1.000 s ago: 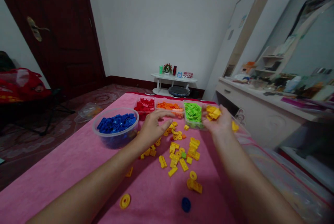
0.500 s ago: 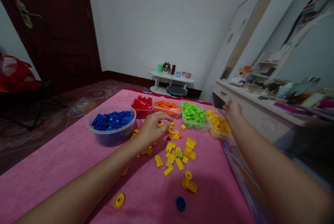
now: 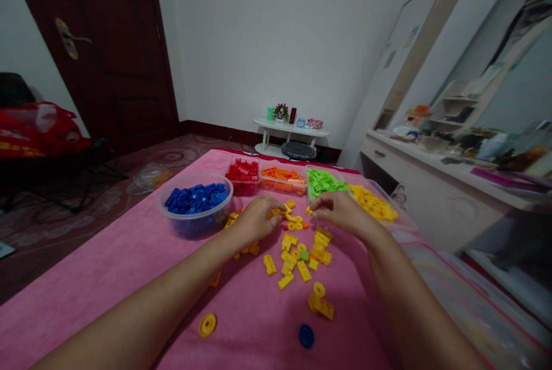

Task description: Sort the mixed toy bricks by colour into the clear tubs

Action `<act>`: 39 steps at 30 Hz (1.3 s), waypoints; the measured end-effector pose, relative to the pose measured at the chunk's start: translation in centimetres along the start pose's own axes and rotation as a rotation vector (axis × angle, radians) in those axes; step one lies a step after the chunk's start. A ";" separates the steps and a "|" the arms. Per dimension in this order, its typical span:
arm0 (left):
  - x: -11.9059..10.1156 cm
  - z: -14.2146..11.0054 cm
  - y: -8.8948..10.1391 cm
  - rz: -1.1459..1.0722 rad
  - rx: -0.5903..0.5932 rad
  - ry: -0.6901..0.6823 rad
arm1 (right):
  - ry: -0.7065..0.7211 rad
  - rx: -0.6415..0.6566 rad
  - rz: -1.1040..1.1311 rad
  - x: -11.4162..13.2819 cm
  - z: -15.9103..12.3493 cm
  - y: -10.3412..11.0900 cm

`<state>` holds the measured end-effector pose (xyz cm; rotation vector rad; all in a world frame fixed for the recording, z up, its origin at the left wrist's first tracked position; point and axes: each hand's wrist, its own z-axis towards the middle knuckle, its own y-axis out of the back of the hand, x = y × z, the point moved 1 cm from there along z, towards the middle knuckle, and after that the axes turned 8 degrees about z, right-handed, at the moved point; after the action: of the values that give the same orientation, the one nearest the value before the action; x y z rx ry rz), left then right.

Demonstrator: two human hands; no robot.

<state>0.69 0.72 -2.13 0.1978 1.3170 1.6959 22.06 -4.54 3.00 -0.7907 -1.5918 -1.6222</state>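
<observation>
Across the worktop (image 3: 129,286): loose yellow pieces (image 3: 303,271), scattered mostly over the middle, between the hands and toward the near edge.
Left hand (image 3: 256,218): over the left part of the scatter, fingers bent down, thumb apart from them, yellow pieces by the tips. Can't tell if any is gripped.
Right hand (image 3: 341,212): right of the scatter, just in front of the green heap (image 3: 324,180), fingers curled, tips at one small yellow piece (image 3: 309,210). Can't tell if pinched or only touched.
Odd colours: one green piece (image 3: 304,255) among the yellow, one orange piece (image 3: 306,225) between the hands.
Near edge: yellow wheel (image 3: 207,325) to the left, blue wheel (image 3: 306,336) to the right, well apart.
Left edge: round clear tub (image 3: 194,228) of blue pieces (image 3: 196,198).
Far edge: red box (image 3: 244,188), then orange box (image 3: 282,187), then green heap.
Far right corner: yellow heap (image 3: 374,203).
Past the far edge: white stand (image 3: 291,126) by the wall.
</observation>
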 end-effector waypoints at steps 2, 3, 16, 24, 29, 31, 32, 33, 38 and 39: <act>-0.7 0.0 0.0 -0.012 0.067 -0.026 | -0.042 0.205 -0.189 0.1 -0.7 0.2; -1.1 -0.1 0.0 -0.020 0.101 -0.042 | -0.059 0.281 -0.257 0.4 -1.2 0.2; -2.4 -0.7 -0.6 0.048 0.202 -0.060 | -0.065 0.349 -0.864 2.9 -2.3 -5.0; -1.8 -0.5 -0.4 0.050 0.160 0.039 | 0.015 -0.202 -0.494 1.6 -0.4 0.7; -1.7 -0.5 -0.5 0.056 0.054 0.004 | 0.068 -0.594 -0.346 0.4 0.5 2.2; -1.4 -0.5 -0.9 0.066 0.024 0.019 | 0.019 -0.494 -0.406 -0.1 0.4 2.2; -1.2 -0.5 -1.1 0.078 0.029 0.039 | -0.015 -0.423 -0.452 -0.4 0.3 2.1; -0.9 -0.5 -1.3 0.094 0.046 0.063 | -0.046 -0.340 -0.495 -0.7 0.3 1.8; 0.2 -0.7 -2.2 0.162 0.199 0.141 | -0.076 -0.093 -0.550 -3.2 0.8 -1.8; 0.3 -0.8 -2.3 0.174 0.213 0.130 | -0.043 -0.093 -0.543 -3.5 1.0 -2.8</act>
<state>1.36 0.35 -4.49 0.3393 1.6183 1.7342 21.58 -3.36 -1.42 -0.4580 -1.8810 -2.0782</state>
